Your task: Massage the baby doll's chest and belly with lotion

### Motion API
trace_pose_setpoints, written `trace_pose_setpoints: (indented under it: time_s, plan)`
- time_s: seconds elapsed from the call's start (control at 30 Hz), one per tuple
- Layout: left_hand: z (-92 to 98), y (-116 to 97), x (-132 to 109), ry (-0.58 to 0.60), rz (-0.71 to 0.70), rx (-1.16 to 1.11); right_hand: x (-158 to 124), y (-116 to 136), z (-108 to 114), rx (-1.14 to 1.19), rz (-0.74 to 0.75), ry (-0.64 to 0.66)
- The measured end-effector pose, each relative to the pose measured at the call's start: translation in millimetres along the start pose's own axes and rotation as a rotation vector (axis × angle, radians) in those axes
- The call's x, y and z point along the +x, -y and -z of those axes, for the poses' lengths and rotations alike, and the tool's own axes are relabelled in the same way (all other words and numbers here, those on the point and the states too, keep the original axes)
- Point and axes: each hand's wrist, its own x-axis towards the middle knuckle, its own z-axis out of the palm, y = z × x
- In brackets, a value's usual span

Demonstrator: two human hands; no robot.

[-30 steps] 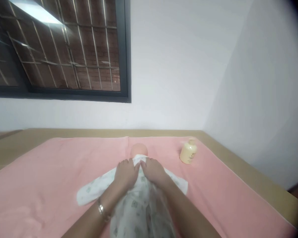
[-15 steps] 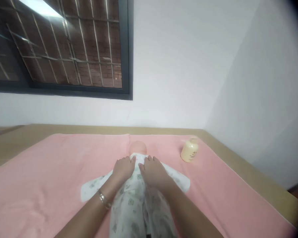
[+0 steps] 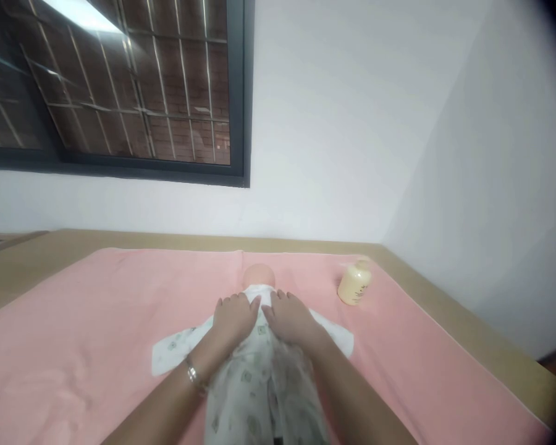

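Note:
A baby doll (image 3: 258,275) lies stretched out in the middle of a pink blanket, its bare round head toward the wall. It wears a white one-piece suit (image 3: 245,377) with a small green print, the sleeves spread to both sides. My left hand (image 3: 237,316) rests flat on the upper body near the left shoulder, thumb turned inward. On the other shoulder lies my right hand (image 3: 291,316), fingers extended and thumb apart. Both hands touch the cloth, and the fingertips curve slightly over the shoulders. The doll's face cannot be made out.
The pink blanket (image 3: 97,327) covers most of a wooden tabletop (image 3: 445,306). A pale yellow pump bottle (image 3: 353,283) stands at the back right. Behind are a white wall (image 3: 333,123) and a dark-framed window (image 3: 241,93) with bars.
My left hand has slid slightly right, bringing its thumb nearer the middle of the doll's chest. My right hand stays on the shoulder almost unmoved. The view has shifted a little.

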Motion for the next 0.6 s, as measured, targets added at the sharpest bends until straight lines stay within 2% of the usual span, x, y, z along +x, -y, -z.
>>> trace_pose_setpoints:
  time_s: [0.07, 0.1, 0.27, 0.43, 0.5, 0.6]
  plan:
    - [0.2, 4, 8, 0.031, 0.027, -0.042, -9, 9, 6, -0.103, 0.123, -0.009]
    - [0.1, 5, 9, 0.036, 0.035, -0.060, -10, 11, 9, -0.105, 0.126, -0.010]
    - [-4.4, -7, -6, -0.044, -0.051, 0.086, 5, 2, 4, 0.111, -0.180, -0.006]
    - [-9.1, -18, -29, -0.075, -0.266, 0.214, 19, -7, -9, 0.125, -0.327, -0.011]
    - [-7.0, -15, -26, -0.054, -0.319, 0.205, 14, -2, -9, 0.041, -0.276, -0.028]
    - [-0.7, -4, -10, -0.018, -0.206, 0.079, 2, 13, -5, -0.117, -0.080, -0.049]
